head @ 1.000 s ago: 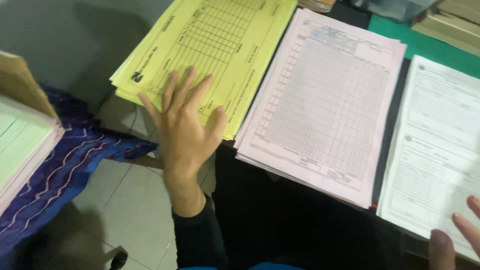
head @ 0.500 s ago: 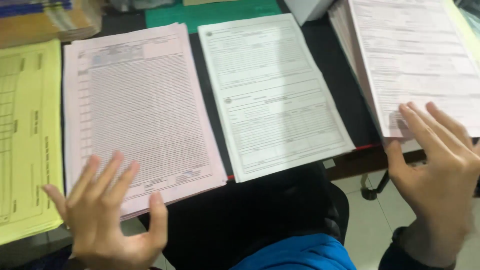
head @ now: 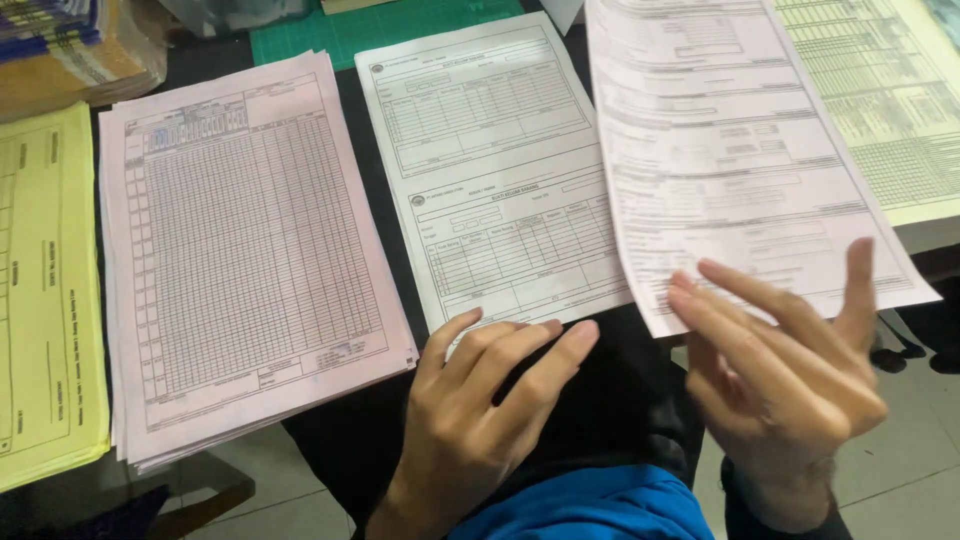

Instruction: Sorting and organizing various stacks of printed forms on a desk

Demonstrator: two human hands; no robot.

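Right hand (head: pixel 790 390) lifting a thin, floppy form sheet (head: pixel 730 150) by its six-o'clock edge, fingers apart; left hand (head: pixel 480 400) spread flat at the white stack (head: pixel 490 150), gripping nothing.

A dark table (head: pixel 372 150) fills most of the view. At its far side lies a green mat (head: pixel 380 25). At the far left stands a brown box (head: pixel 70 75). Near the right, a grey tiled floor (head: pixel 900 470) shows under the table edge. The light is soft and even.
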